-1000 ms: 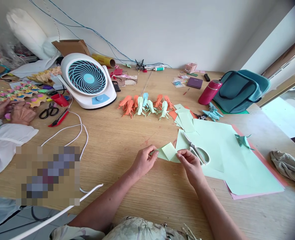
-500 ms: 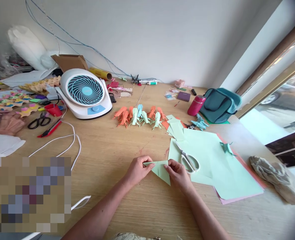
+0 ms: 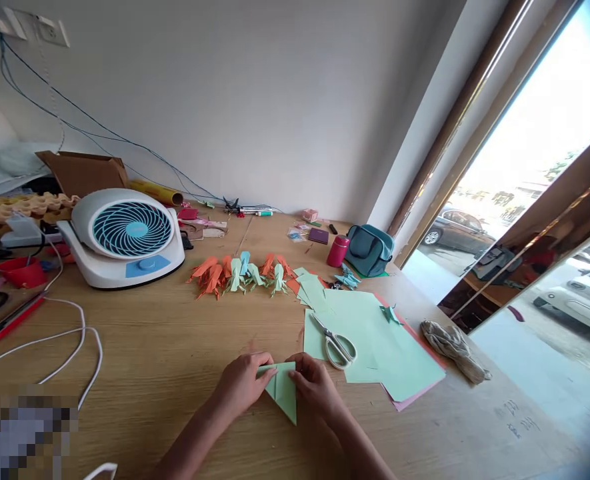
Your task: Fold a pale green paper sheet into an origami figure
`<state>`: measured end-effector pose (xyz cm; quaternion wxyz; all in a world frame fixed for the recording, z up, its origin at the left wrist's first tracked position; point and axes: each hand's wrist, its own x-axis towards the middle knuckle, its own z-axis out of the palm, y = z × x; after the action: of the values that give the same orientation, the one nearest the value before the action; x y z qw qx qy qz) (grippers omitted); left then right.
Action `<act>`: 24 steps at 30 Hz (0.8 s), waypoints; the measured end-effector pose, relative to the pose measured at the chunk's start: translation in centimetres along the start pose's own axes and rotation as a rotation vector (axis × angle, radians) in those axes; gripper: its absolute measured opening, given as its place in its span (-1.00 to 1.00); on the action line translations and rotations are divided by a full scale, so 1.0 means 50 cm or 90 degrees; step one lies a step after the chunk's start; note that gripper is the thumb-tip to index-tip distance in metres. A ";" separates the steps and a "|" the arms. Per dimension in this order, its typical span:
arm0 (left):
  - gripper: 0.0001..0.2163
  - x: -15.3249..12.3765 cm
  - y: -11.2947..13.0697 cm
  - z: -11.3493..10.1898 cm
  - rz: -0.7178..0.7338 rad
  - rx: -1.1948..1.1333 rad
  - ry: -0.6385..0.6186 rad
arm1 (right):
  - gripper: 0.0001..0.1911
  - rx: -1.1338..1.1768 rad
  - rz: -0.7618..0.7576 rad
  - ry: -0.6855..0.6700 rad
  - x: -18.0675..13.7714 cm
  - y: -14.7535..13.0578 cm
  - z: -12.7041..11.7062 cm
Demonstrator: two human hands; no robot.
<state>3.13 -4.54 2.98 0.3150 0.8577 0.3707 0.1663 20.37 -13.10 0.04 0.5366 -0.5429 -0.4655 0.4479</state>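
A pale green sheet of paper [image 3: 283, 392], folded into a triangle with a crease down it, is held between my two hands above the wooden table. My left hand [image 3: 245, 379] pinches its upper left corner. At the upper right edge, my right hand [image 3: 315, 383] grips it with thumb and fingers, and one point of the paper hangs downward. White-handled scissors [image 3: 341, 348] lie to the right on large pale green sheets [image 3: 369, 333]. Beyond my hands stand several folded paper figures in orange, green and blue [image 3: 235, 275].
A white and blue fan [image 3: 129, 230] stands at left, its white cable [image 3: 82, 327] looping over the table. Smaller green paper pieces [image 3: 315, 293], a pink bottle [image 3: 337, 251], a teal bag [image 3: 371, 250] and a crumpled cloth [image 3: 453, 348] are on the right. A red cutter [image 3: 12, 320] lies far left.
The camera view has swung right and upward, so everything sits further left and lower. Both hands keep hold of the folded paper. The other person's hands at the left have left the view.
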 end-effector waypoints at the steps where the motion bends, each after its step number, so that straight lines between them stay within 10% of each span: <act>1: -0.84 -0.006 -0.007 -0.007 0.000 0.000 -0.005 | -0.61 -0.001 0.001 -0.001 -0.002 0.002 0.010; 8: -0.69 -0.046 -0.067 -0.043 0.013 -0.140 -0.084 | -0.70 -0.032 -0.031 0.022 -0.004 0.016 0.064; 24: -0.74 -0.049 -0.090 -0.035 0.037 -0.223 0.036 | -0.60 -0.073 -0.037 0.105 -0.039 0.021 0.069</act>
<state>-1.81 -3.24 1.18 0.4443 0.7949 0.3201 0.2614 16.65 -14.46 -1.11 0.5539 -0.5942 -0.4599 0.3586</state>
